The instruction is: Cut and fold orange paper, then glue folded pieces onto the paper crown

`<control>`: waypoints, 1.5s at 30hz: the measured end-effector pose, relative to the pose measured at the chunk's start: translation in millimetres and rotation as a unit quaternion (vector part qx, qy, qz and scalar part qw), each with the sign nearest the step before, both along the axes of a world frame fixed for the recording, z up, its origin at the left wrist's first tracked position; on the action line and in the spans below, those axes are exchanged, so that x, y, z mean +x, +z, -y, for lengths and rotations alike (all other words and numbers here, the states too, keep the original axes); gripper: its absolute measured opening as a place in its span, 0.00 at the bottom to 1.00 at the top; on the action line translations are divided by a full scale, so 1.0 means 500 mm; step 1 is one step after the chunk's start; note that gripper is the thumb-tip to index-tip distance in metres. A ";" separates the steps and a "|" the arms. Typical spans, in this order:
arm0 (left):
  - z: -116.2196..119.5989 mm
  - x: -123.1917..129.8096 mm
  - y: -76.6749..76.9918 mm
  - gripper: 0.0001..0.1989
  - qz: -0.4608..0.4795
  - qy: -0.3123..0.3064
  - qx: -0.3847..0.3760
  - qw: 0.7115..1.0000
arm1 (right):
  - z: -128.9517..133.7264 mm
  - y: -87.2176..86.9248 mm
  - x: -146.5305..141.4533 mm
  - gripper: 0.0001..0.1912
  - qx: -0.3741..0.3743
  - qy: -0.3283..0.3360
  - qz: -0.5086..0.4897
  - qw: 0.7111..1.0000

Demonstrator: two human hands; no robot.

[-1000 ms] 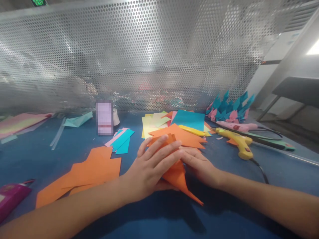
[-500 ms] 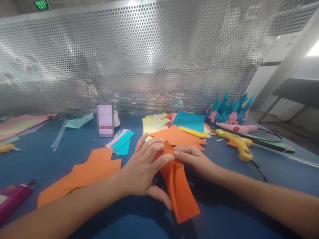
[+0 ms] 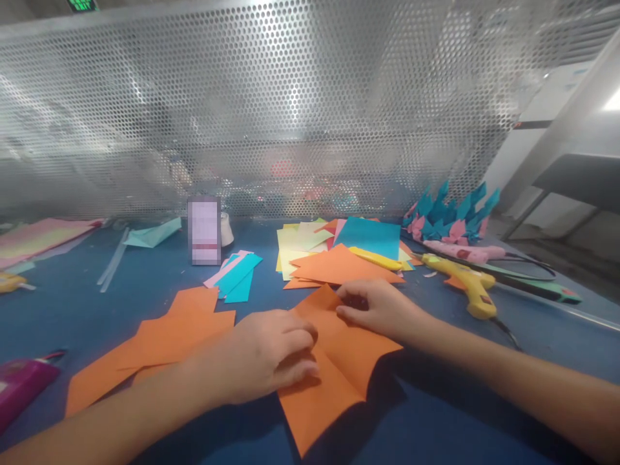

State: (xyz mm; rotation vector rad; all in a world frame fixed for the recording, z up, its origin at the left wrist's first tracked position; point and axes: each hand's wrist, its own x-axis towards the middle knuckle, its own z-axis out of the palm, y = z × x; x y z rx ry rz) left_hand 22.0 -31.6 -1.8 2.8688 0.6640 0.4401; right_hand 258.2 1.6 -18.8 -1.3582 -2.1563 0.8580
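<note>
A sheet of orange paper (image 3: 334,365) lies spread between my hands, with a crease down its middle and its near edge lifted in a wave. My left hand (image 3: 268,355) is closed at the sheet's left side, its curled fingers and thumb on the paper. At the upper right edge, my right hand (image 3: 382,310) pinches the same sheet between thumb and fingers. Just beyond it are more orange sheets (image 3: 339,265) in a pile. Several other orange pieces (image 3: 179,336) lie to the left, partly under my left forearm.
A yellow glue gun (image 3: 472,281) and a pink one (image 3: 465,252) lie to the right, near a blue-and-pink folded paper model (image 3: 450,213). A phone (image 3: 204,231) leans upright at the back. Blue paper strips (image 3: 239,278) lie before it. A perforated metal panel (image 3: 290,116) closes off the back.
The orange sheet was folded narrow and upright in my hands; now it is opened out wide. My left hand has moved down and left, off the top fold to the sheet's side.
</note>
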 end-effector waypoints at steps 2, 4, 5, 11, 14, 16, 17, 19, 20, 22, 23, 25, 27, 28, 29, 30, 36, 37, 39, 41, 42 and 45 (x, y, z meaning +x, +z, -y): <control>0.009 0.006 0.006 0.11 -0.017 0.002 -0.012 1.000 | 0.003 0.000 -0.001 0.05 0.050 0.001 0.016 0.999; 0.014 0.009 0.013 0.09 -0.028 -0.006 -0.026 0.999 | 0.003 -0.002 -0.001 0.07 0.077 -0.007 -0.005 0.997; 0.015 0.009 0.015 0.09 -0.028 -0.007 -0.031 0.999 | 0.003 -0.003 -0.001 0.08 0.082 -0.013 -0.021 0.996; 0.011 0.013 -0.005 0.11 0.007 0.011 -0.070 0.997 | -0.003 -0.008 0.006 0.07 0.093 -0.010 -0.006 0.996; 0.010 0.019 -0.016 0.11 0.024 0.013 -0.101 0.995 | -0.007 -0.009 0.010 0.12 0.120 -0.037 -0.051 0.991; 0.011 0.022 -0.019 0.13 0.022 0.012 -0.106 0.994 | -0.010 -0.010 0.010 0.15 0.128 -0.065 -0.117 0.983; 0.011 0.022 -0.020 0.13 0.019 0.012 -0.106 0.994 | -0.012 -0.011 0.010 0.15 0.119 -0.071 -0.150 0.979; 0.012 0.021 -0.021 0.14 0.016 0.015 -0.104 0.994 | -0.017 -0.013 0.009 0.14 0.081 -0.075 -0.208 0.972; 0.012 0.020 -0.022 0.14 0.016 0.017 -0.103 0.994 | -0.018 -0.013 0.008 0.14 0.058 -0.079 -0.231 0.968; 0.013 0.016 -0.025 0.14 0.018 0.019 -0.102 0.994 | -0.020 -0.010 0.007 0.15 0.008 -0.095 -0.266 0.959; 0.013 0.014 -0.027 0.14 0.019 0.019 -0.102 0.994 | -0.020 -0.008 0.006 0.15 -0.015 -0.105 -0.279 0.954; 0.013 0.011 -0.031 0.14 0.021 0.019 -0.101 0.994 | -0.020 -0.002 0.006 0.16 -0.043 -0.124 -0.296 0.946; 0.012 0.008 -0.033 0.14 0.024 0.017 -0.100 0.995 | -0.020 0.000 0.007 0.16 -0.054 -0.134 -0.308 0.940; 0.012 0.007 -0.034 0.14 0.023 0.016 -0.100 0.995 | -0.020 0.000 0.007 0.16 -0.061 -0.134 -0.319 0.936; 0.010 0.007 -0.033 0.14 0.024 0.016 -0.102 0.994 | -0.021 -0.002 0.007 0.16 -0.073 -0.132 -0.333 0.931; 0.009 0.007 -0.033 0.14 0.024 0.015 -0.104 0.994 | -0.021 -0.004 0.008 0.16 -0.091 -0.126 -0.348 0.924; 0.001 0.007 -0.027 0.13 0.034 0.014 -0.115 0.993 | -0.026 -0.011 0.004 0.13 -0.108 -0.058 -0.436 0.891; 0.000 0.007 -0.027 0.13 0.036 0.013 -0.115 0.993 | -0.027 -0.010 0.004 0.12 -0.113 -0.049 -0.444 0.887; 0.000 0.006 -0.028 0.13 0.039 0.012 -0.112 0.993 | -0.028 -0.008 0.004 0.12 -0.123 -0.041 -0.445 0.886; -0.001 0.005 -0.030 0.13 0.039 0.015 -0.111 0.993 | -0.030 -0.007 0.006 0.11 -0.113 -0.038 -0.432 0.894; -0.001 0.005 -0.030 0.13 0.039 0.016 -0.110 0.993 | -0.031 -0.008 0.008 0.11 -0.100 -0.034 -0.422 0.900; -0.001 0.006 -0.030 0.13 0.040 0.017 -0.107 0.993 | -0.033 -0.010 0.011 0.10 -0.023 -0.029 -0.375 0.926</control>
